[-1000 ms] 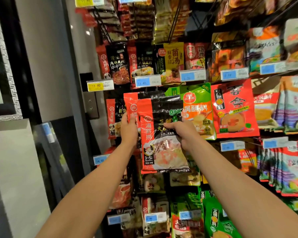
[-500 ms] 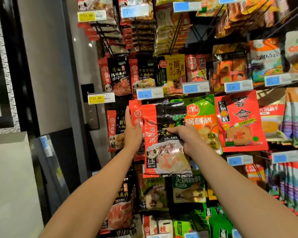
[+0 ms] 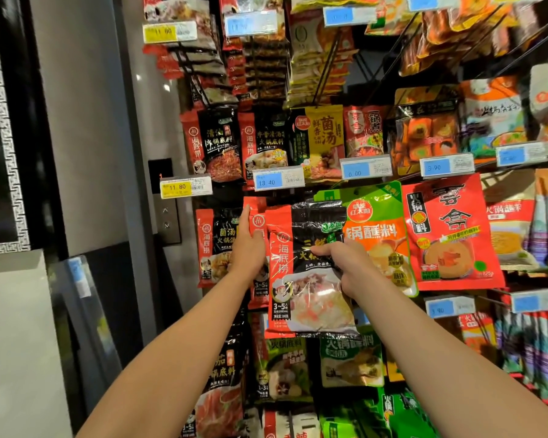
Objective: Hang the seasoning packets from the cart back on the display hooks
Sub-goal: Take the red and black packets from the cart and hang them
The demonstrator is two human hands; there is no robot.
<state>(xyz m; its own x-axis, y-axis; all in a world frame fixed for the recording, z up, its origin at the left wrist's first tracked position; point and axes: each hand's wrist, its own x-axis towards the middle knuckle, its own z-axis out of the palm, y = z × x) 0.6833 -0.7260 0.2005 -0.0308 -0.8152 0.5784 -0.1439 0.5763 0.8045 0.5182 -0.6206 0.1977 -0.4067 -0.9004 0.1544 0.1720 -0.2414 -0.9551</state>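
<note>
Head view: a shop display of hooks (image 3: 329, 67) packed with hanging seasoning packets fills the centre and right. To the left stands a pale grey wall (image 3: 76, 121) carrying a small dark panel with two arrow buttons (image 3: 166, 218), and a dark picture frame with a patterned border (image 3: 4, 153) runs off the left edge. Price tags sit under each row: a yellow tag reading 11.80 (image 3: 185, 187) and a blue tag reading 13.40 (image 3: 278, 179).

Two bare arms reach up from the bottom edge. The right hand (image 3: 345, 263) pinches a red and black seasoning packet (image 3: 307, 270) by its right side, thumb across the front, holding it upright before the middle row. The left hand (image 3: 249, 245) rests with straight fingers against the red packets hanging just behind (image 3: 257, 222), touching them, not clasping.

To the right hang a green packet (image 3: 377, 229) and a red packet (image 3: 450, 232). The held packet hides its own hook. Upper rows are blurred, their tags unreadable, and the lowest packets are cut off
</note>
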